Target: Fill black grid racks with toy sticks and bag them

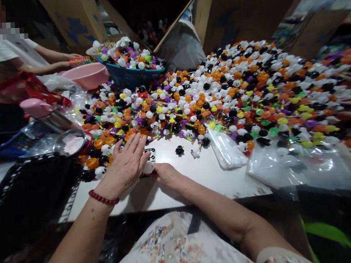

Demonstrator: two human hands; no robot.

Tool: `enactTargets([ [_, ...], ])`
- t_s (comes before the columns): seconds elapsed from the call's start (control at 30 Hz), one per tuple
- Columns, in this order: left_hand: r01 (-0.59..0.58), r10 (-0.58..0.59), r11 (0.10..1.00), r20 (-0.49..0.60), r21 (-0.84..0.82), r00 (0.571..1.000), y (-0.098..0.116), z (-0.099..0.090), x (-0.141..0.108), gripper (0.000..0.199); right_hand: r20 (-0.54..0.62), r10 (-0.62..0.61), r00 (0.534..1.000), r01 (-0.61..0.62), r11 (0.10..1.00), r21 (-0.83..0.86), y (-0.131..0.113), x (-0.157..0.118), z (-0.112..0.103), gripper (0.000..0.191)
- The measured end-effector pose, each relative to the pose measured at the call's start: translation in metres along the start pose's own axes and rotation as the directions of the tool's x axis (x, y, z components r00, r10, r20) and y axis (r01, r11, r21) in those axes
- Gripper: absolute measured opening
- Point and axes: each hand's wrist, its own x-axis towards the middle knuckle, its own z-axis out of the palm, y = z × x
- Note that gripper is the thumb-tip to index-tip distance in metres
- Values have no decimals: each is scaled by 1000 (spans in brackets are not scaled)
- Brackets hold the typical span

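My left hand [125, 164], with a red bead bracelet [104, 197] at the wrist, is held palm down with its fingers stretched out, beside a small white round piece [148, 167]. A black openwork frame [150, 151] shows behind that piece, partly hidden by the hand. My right hand [168, 175] has its fingers curled at the right side of the white piece; what they hold, if anything, is hidden. Farther up the white table [195, 181] lie a black piece [179, 150] and a white ghost-like piece [195, 152].
A large heap of small coloured toys [234, 86] spreads over the table. Plastic bags [227, 148] lie at the right. At the left are a blue basket [132, 77], a pink basin [87, 75], a metal bowl [57, 143] and another person's arms [54, 61].
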Motion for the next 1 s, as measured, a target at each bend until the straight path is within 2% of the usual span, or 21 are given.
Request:
enactTargets([
  [0.1,-110,107,993,-86,-31,991,22,-15,-2,49,-11,-38,999,38,999,29,3,-17,-12,27],
  [0.17,-216,203,971,-125,-98,971,44,-22,-8,48,-120,-74,990,74,997,-5,13,-35,-27,29],
  [0.23,-288,266,938,-134,-192,955,68,-19,-15,45,-266,-84,960,51,991,-126,31,-54,-45,26],
  [0.33,-282,294,903,-11,-325,956,97,7,-24,28,-475,-55,878,-109,945,-310,64,-73,-74,27],
  [0.4,-228,282,907,107,-353,954,108,33,-27,21,-566,-13,825,-224,910,-348,83,-76,-91,28],
  [0.47,-191,262,921,177,-341,949,114,56,-26,18,-613,73,787,-342,879,-333,97,-71,-103,29],
  [0.53,-188,259,928,192,-323,947,117,69,-25,15,-617,185,765,-462,825,-325,104,-60,-110,29],
  [0.6,-209,275,924,176,-319,945,117,72,-24,14,-604,274,748,-553,761,-340,107,-48,-115,29],
  [0.67,-236,294,915,141,-327,945,116,65,-26,13,-589,322,742,-589,732,-342,108,-38,-120,27],
  [0.73,-265,305,904,72,-336,950,111,51,-29,13,-585,345,734,-587,755,-291,106,-34,-124,23],
  [0.83,-286,265,902,-106,-323,958,95,25,-35,15,-603,317,732,-496,854,-154,98,-34,-127,23],
  [0.9,-271,209,912,-219,-308,953,80,9,-38,25,-585,298,754,-379,925,-16,87,-34,-122,24],
  [0.97,-214,127,932,-288,-294,949,65,-3,-40,34,-494,344,798,-270,938,218,72,-30,-111,26],
  [1.0,-171,80,943,-303,-286,949,57,-8,-41,37,-427,374,824,-232,908,347,64,-26,-103,25],
])
